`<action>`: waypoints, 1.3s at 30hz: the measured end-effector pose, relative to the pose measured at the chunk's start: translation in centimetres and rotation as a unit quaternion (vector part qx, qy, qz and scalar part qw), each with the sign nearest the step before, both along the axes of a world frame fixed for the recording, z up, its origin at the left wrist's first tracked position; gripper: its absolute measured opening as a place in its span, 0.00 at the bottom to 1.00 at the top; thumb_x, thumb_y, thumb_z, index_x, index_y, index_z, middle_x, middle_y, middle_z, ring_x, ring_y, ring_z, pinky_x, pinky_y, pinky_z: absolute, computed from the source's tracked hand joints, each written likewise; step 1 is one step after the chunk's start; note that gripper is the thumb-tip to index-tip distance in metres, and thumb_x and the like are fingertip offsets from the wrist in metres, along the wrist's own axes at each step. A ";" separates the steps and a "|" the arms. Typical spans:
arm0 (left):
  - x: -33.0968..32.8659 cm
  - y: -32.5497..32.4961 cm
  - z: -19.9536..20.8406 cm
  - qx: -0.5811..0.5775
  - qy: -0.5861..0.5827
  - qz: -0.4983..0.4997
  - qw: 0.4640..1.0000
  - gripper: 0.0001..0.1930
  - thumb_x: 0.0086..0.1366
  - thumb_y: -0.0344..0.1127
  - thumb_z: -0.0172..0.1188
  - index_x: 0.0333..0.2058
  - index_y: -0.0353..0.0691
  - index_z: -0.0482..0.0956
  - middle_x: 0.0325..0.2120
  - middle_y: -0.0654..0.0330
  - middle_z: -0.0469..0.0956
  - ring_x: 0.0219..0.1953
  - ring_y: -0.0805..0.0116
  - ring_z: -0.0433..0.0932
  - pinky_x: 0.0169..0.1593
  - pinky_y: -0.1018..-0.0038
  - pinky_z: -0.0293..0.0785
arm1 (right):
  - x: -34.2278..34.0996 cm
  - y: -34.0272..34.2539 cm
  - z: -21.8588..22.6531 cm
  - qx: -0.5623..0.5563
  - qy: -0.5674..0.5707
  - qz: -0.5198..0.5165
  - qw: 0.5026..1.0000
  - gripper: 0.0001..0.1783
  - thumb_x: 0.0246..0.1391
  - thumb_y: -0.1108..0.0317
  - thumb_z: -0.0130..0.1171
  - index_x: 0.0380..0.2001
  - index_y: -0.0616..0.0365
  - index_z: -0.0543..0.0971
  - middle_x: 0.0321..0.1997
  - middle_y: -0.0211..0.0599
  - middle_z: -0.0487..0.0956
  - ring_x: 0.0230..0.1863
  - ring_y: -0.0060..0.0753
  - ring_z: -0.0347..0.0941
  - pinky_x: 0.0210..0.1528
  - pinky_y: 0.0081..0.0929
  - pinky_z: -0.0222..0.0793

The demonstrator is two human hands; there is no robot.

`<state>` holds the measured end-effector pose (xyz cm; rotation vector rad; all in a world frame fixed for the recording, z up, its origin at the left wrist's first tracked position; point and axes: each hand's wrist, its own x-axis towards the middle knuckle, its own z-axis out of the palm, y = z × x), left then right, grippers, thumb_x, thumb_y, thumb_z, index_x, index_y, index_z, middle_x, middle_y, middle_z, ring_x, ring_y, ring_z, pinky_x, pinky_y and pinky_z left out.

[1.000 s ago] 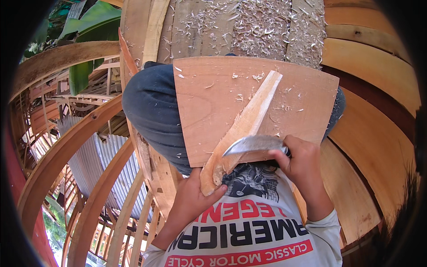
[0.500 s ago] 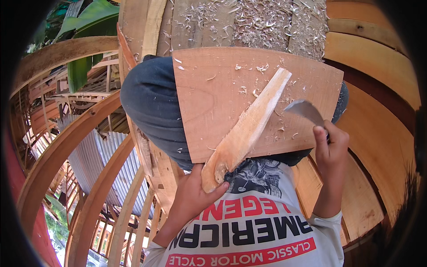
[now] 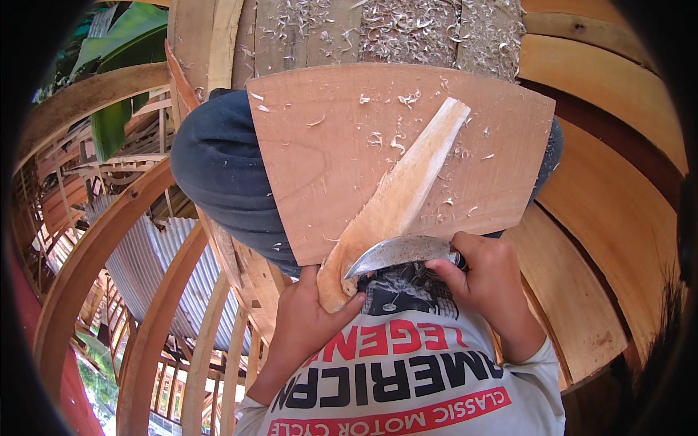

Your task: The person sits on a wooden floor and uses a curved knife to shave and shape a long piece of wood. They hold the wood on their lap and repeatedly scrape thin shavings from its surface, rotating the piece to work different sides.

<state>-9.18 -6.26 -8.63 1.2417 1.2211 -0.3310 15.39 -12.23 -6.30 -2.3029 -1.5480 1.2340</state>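
Note:
A long pale wooden piece [image 3: 407, 192] lies slanted across a flat brown board [image 3: 320, 160] that rests on my lap. My left hand [image 3: 309, 323] grips the near, wider end of the piece. My right hand [image 3: 491, 283] holds a curved metal knife [image 3: 396, 253] by its handle. The blade lies across the near part of the piece, its tip close to my left thumb. Light wood shavings are scattered on the board.
Dark trousers [image 3: 218, 174] cover my knees under the board. Curved wooden ribs [image 3: 80, 269] and planks [image 3: 618, 109] surround me. A plank ahead carries a heap of shavings [image 3: 407, 25]. Corrugated metal sheeting [image 3: 153, 254] and green leaves [image 3: 116, 116] show far below at left.
My right hand had lifted the knife away to the right half a second ago. It has now brought the blade back down onto the near end of the piece.

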 end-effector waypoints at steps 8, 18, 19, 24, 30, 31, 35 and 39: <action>-0.1 -0.6 -0.3 0.033 0.008 0.003 0.999 0.34 0.49 0.46 0.69 0.48 0.31 0.66 0.34 0.44 0.79 0.37 0.45 0.79 0.40 0.61 0.75 | 0.9 0.2 -0.7 0.046 -0.078 0.049 0.995 0.27 0.42 0.44 0.64 0.14 0.57 0.72 0.13 0.39 0.72 0.15 0.41 0.71 0.18 0.32 0.64; 0.0 0.1 -0.1 0.010 0.007 -0.007 1.000 0.33 0.50 0.46 0.69 0.47 0.29 0.66 0.33 0.44 0.79 0.35 0.47 0.80 0.38 0.64 0.76 | 7.2 1.3 -2.0 0.020 -0.250 -0.204 0.946 0.26 0.49 0.49 0.62 0.17 0.63 0.72 0.12 0.50 0.67 0.15 0.50 0.68 0.18 0.34 0.60; -0.2 -0.5 0.3 0.025 0.009 0.003 1.000 0.33 0.50 0.46 0.69 0.47 0.29 0.66 0.32 0.44 0.79 0.35 0.48 0.81 0.38 0.64 0.76 | 8.2 1.4 -1.5 0.025 -0.226 -0.190 0.955 0.26 0.49 0.49 0.62 0.17 0.63 0.72 0.12 0.50 0.67 0.15 0.50 0.69 0.18 0.34 0.60; 0.1 0.2 -0.4 0.000 -0.022 0.005 1.000 0.29 0.50 0.44 0.68 0.44 0.29 0.69 0.32 0.44 0.79 0.35 0.51 0.81 0.38 0.65 0.76 | 4.9 -0.2 0.0 0.006 -0.118 -0.109 0.987 0.25 0.47 0.50 0.64 0.17 0.63 0.72 0.12 0.49 0.67 0.16 0.49 0.70 0.19 0.34 0.61; -0.2 1.3 -0.9 -0.122 -0.102 0.051 0.986 0.25 0.53 0.40 0.66 0.45 0.28 0.72 0.37 0.51 0.79 0.41 0.64 0.78 0.46 0.72 0.71 | -0.1 0.1 -1.0 0.054 -0.008 -0.016 0.998 0.26 0.41 0.45 0.66 0.15 0.58 0.72 0.13 0.40 0.72 0.16 0.44 0.72 0.19 0.34 0.65; -0.5 1.2 -1.2 -0.153 -0.127 0.082 0.977 0.26 0.54 0.40 0.65 0.47 0.28 0.71 0.38 0.52 0.79 0.42 0.66 0.76 0.47 0.73 0.70 | 0.3 0.5 -1.3 0.062 -0.018 0.001 0.998 0.26 0.40 0.44 0.66 0.15 0.57 0.72 0.13 0.39 0.71 0.16 0.43 0.72 0.19 0.33 0.65; -1.4 0.9 -2.1 -0.227 -0.185 0.122 0.948 0.29 0.57 0.46 0.61 0.49 0.30 0.67 0.38 0.57 0.74 0.42 0.71 0.71 0.47 0.74 0.65 | 1.1 2.3 -2.3 0.140 -0.050 0.043 0.988 0.27 0.38 0.42 0.66 0.14 0.55 0.71 0.13 0.37 0.70 0.15 0.42 0.71 0.17 0.33 0.64; -0.8 0.3 -2.1 -0.256 -0.204 0.172 0.929 0.33 0.53 0.67 0.56 0.32 0.38 0.63 0.20 0.70 0.58 0.20 0.80 0.58 0.23 0.82 0.55 | 1.5 3.8 -2.8 0.173 -0.088 0.090 0.977 0.27 0.37 0.42 0.66 0.14 0.55 0.70 0.13 0.36 0.70 0.15 0.41 0.70 0.17 0.33 0.63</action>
